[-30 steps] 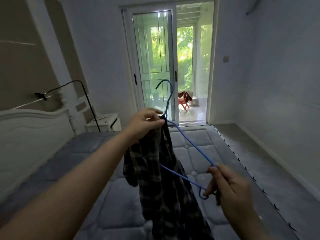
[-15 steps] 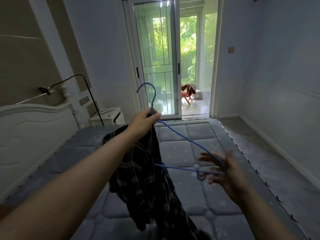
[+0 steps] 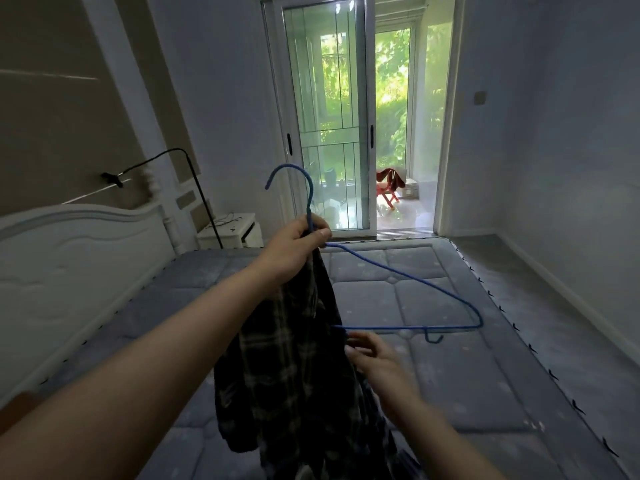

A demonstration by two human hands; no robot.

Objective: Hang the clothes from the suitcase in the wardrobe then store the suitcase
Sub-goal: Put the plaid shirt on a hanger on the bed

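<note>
Dark plaid shirt (image 3: 294, 358) is held up over the bare grey mattress (image 3: 450, 358), draped from the neck of a blue wire hanger (image 3: 398, 282) and hanging down toward the near edge of the view. The hanger's neck and the shirt's top are gripped together by the left hand (image 3: 294, 247), fingers curled tightly round them, with the hook rising above. The shirt's right edge, just under the hanger's bottom bar, is pinched by the curled fingers of the right hand (image 3: 372, 355). A white headboard (image 3: 69, 271) is seen at left, a white nightstand (image 3: 232, 233) beyond it, and a sliding glass door (image 3: 329, 116) at the far wall.
</note>
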